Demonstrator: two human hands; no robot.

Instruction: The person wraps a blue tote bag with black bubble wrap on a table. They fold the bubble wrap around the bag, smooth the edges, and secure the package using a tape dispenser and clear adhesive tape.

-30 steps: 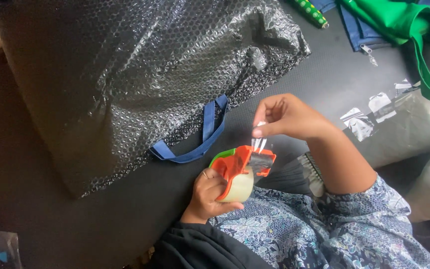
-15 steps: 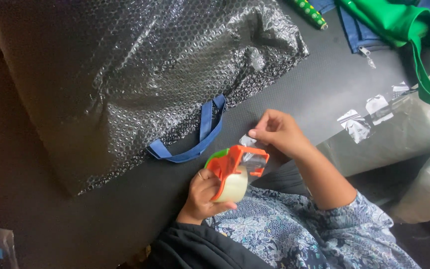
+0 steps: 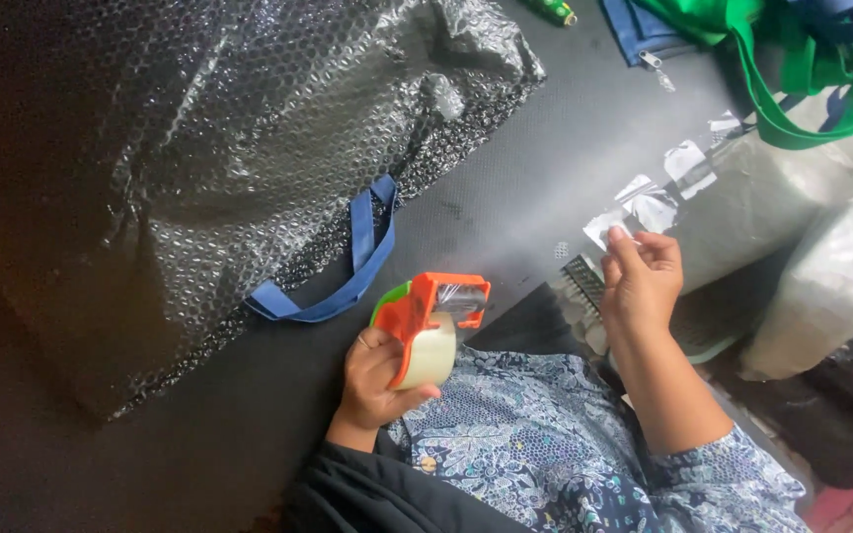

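Surface: dark table top [image 3: 545,188], matt black, filling most of the view from the person's lap outward.
Clothing: blue patterned garment [image 3: 535,444] nearest the camera, with a black fabric [image 3: 387,498] bunched below it.
Left hand: left hand [image 3: 372,380] closed round a tape dispenser [image 3: 426,316], orange with a green edge, its roll of pale tape under the fingers (serrated mouth pointing away from the body).
Dispenser position: at the near table edge, just beside the blue handle loop, held clear of the surface.
Right hand: right hand [image 3: 641,276] raised, fingers curled in, thumb and forefinger pinched on a small clear strip of tape [image 3: 616,235] (barely visible, partly hidden by the fingertips).
Middle ground: blue strap handle [image 3: 352,266] lying flat, poking from under a large parcel in bubble wrap [image 3: 199,148].
Right side: clear plastic-wrapped bundles [image 3: 792,207], short tape pieces [image 3: 659,188] stuck along the table edge.
Far edge: green bag with straps [image 3: 782,69] over a blue one [image 3: 644,25].
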